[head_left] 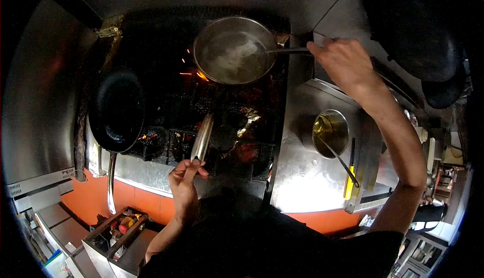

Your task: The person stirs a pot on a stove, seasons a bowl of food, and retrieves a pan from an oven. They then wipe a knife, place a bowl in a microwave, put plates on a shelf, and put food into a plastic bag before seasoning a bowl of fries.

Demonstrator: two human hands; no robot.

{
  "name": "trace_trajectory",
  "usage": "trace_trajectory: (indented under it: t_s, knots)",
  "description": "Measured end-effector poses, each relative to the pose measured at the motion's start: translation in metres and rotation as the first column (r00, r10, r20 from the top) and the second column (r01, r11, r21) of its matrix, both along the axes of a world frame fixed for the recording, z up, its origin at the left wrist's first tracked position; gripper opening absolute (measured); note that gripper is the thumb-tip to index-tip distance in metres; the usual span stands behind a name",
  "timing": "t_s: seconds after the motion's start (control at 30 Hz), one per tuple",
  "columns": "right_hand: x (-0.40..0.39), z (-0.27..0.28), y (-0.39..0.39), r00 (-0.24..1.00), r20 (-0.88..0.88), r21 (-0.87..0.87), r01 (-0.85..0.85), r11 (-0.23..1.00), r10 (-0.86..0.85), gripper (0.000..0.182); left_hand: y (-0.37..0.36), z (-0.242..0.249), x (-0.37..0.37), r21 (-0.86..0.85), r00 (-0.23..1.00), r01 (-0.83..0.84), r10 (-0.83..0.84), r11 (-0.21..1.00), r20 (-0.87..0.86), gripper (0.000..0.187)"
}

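The landmark is the round pan, which sits over the dark stove and holds cloudy, pale liquid. Its metal handle reaches from the near side of the pan toward the person. The left hand is at the near end of this handle, its grip closed with the thumb laid along the metal, so the pan lies straight beyond that grip, well apart from the fingers.

To the right of the pan is the right hand, palm down, its grip closed around the outer end of a slim utensil. The utensil's other end reaches over the pan's right rim and into the liquid.

Orange sparks show just beside the pan's near left edge. Left of the pan and nearer the person is a black frying pan, its handle pointing toward the person. To the right of the round pan and nearer the person, a metal pot of yellow liquid stands on the steel tabletop, with a ladle leaning in it. Beside the ladle lies a yellow-handled tool.
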State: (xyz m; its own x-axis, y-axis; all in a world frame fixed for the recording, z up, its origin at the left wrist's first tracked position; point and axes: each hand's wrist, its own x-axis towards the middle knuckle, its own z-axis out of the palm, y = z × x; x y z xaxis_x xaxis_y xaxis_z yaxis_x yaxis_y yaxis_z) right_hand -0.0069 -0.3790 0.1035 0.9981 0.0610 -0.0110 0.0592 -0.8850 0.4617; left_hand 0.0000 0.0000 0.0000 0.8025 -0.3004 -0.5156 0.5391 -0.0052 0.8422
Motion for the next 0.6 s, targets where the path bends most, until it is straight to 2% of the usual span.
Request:
trace_trajectory:
  t_s: [0.07, 0.17, 0.2, 0.27, 0.4, 0.47, 0.6]
  knots:
    - [0.008, 0.006, 0.011, 0.995, -0.082, -0.026, -0.061, 0.998, 0.058, 0.04, 0.006, 0.003, 0.0, 0.029, 0.998, -0.032, 0.03, 0.999, 0.05, 0.022]
    - [0.018, 0.007, 0.019, 0.986, -0.037, -0.034, -0.166, 0.986, 0.164, 0.036, 0.004, 0.02, -0.003, 0.104, 0.997, -0.062, 0.056, 0.993, 0.055, 0.024]
    - [0.022, 0.007, 0.022, 0.986, -0.037, -0.03, -0.166, 0.986, 0.165, 0.036, 0.005, 0.021, -0.005, 0.109, 0.997, -0.062, 0.056, 0.992, 0.055, 0.024]
    - [0.028, 0.007, 0.027, 0.978, -0.19, -0.115, -0.109, 0.987, 0.086, 0.033, 0.005, 0.022, -0.007, 0.125, 0.996, -0.056, 0.047, 0.991, 0.076, 0.026]
    - [0.025, -0.003, 0.017, 0.965, -0.197, -0.181, -0.207, 0.961, 0.17, 0.032, -0.005, 0.034, -0.007, 0.109, 0.997, -0.05, 0.044, 0.993, 0.056, 0.027]
    - [0.02, -0.02, -0.002, 0.953, -0.02, -0.187, -0.299, 0.936, 0.301, 0.032, -0.012, 0.035, -0.008, 0.062, 0.997, -0.029, 0.024, 0.998, 0.078, 0.027]
    - [0.022, -0.006, -0.018, 0.963, -0.078, -0.123, -0.265, 0.956, 0.257, 0.032, -0.036, 0.045, -0.008, 0.064, 0.997, -0.038, 0.033, 0.997, 0.076, 0.026]
